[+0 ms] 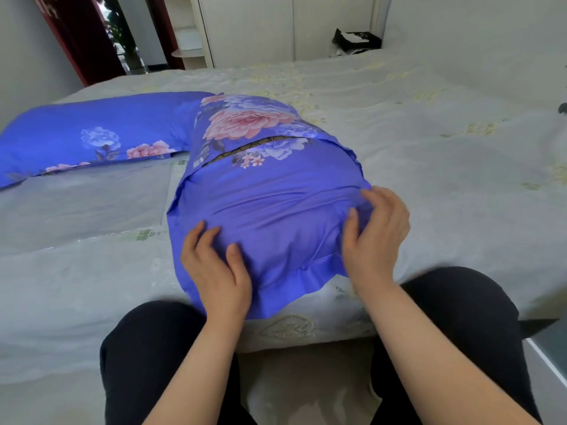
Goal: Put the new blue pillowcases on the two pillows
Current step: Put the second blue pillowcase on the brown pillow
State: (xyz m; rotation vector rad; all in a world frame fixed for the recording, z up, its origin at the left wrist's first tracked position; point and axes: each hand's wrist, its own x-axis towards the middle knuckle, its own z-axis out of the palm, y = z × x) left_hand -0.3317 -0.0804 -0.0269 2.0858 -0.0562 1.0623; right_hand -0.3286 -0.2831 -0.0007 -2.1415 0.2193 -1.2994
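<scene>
Looking down, we find the near pillow (270, 191) in its blue pillowcase lying straight ahead of our hands, its long axis running away from us across the bed (429, 154) with the opening slit toward the far end. Our left hand (214, 268) and right hand (376, 228) both rest on its near end, fingers curled into the cloth at either corner, about equally close. The second pillow (92, 136), also cased in blue, lies beyond to the left, touching the first; a pale wardrobe (276, 26) stands past the bed.
</scene>
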